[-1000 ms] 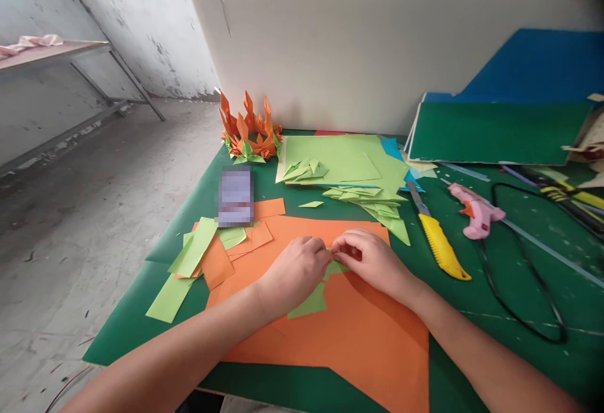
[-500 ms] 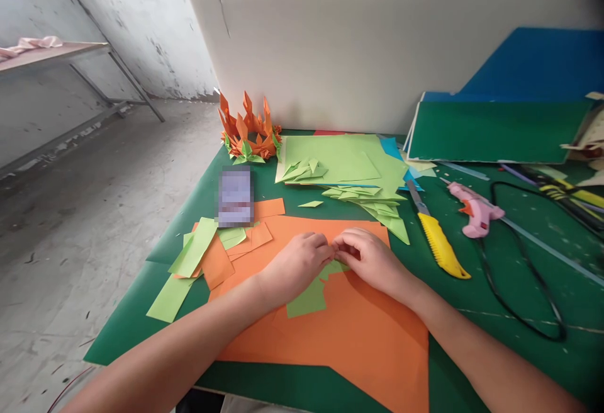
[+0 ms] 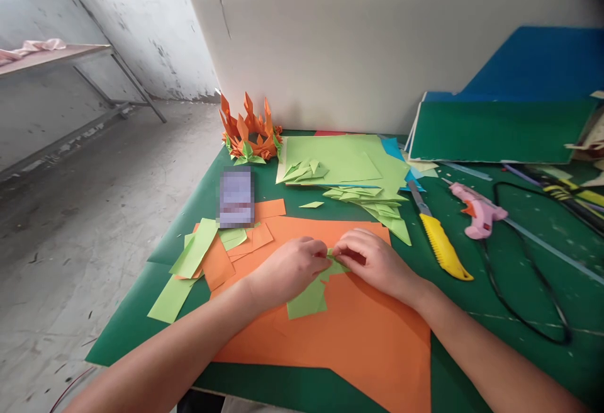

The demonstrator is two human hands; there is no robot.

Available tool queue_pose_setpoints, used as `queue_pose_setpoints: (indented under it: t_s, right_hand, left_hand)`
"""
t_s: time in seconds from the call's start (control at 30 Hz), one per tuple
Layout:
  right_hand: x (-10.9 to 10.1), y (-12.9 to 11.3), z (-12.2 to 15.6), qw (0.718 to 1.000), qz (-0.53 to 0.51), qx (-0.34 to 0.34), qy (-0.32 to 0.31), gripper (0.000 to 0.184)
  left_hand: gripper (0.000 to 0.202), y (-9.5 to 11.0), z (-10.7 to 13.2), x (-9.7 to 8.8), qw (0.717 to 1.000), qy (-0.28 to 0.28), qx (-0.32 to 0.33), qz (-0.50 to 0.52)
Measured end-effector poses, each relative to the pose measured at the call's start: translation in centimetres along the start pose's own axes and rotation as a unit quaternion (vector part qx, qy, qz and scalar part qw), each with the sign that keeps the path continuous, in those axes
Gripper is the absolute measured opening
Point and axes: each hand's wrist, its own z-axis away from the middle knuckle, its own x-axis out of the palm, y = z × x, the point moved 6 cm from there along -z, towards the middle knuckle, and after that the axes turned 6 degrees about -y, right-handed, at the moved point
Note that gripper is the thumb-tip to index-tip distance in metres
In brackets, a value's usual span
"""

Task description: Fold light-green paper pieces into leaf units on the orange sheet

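My left hand (image 3: 289, 268) and my right hand (image 3: 375, 262) meet over a large orange sheet (image 3: 353, 331) on the green table. Both pinch a small light green piece of paper (image 3: 333, 260) between their fingertips, folding it. A bigger light green scrap (image 3: 309, 299) lies flat on the orange sheet just under my left hand. The pinched paper is mostly hidden by the fingers.
Folded green pieces (image 3: 372, 205) and green sheets (image 3: 340, 158) lie behind the hands. An orange and green origami crown (image 3: 248, 133) stands at the back. A yellow utility knife (image 3: 441, 246), a pink glue gun (image 3: 479, 211) with black cord and green boards (image 3: 495, 130) sit right. Paper scraps (image 3: 198, 255) lie left.
Both hands stayed together over the orange sheet, shifting slightly nearer while their fingers worked the small green paper. Nothing else moved.
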Motion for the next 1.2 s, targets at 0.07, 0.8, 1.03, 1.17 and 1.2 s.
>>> queue_pose_setpoints:
  t_s: [0.07,0.8,1.03,1.17,1.2]
  right_hand:
    - [0.0,0.1,0.1,1.0,0.0,-0.004,0.001,0.014]
    - [0.3,0.6,-0.2,1.0,-0.002,0.009,0.009,0.017]
    - [0.3,0.5,-0.3,1.0,0.001,0.01,0.006,0.017]
    - [0.2,0.4,-0.3,1.0,0.003,0.007,0.007,0.016]
    - [0.2,0.4,-0.3,1.0,0.003,0.006,0.007,0.016]
  left_hand:
    - [0.034,0.0,0.0,0.0,1.0,-0.004,0.002,-0.005]
    - [0.025,-0.4,-0.8,0.4,0.999,0.027,-0.019,0.037]
    - [0.022,-0.5,-1.0,0.6,0.995,0.041,-0.015,0.09]
    - [0.026,-0.3,-1.0,0.6,0.994,0.038,-0.006,0.099]
    - [0.027,-0.3,-1.0,0.6,0.994,0.039,-0.007,0.102]
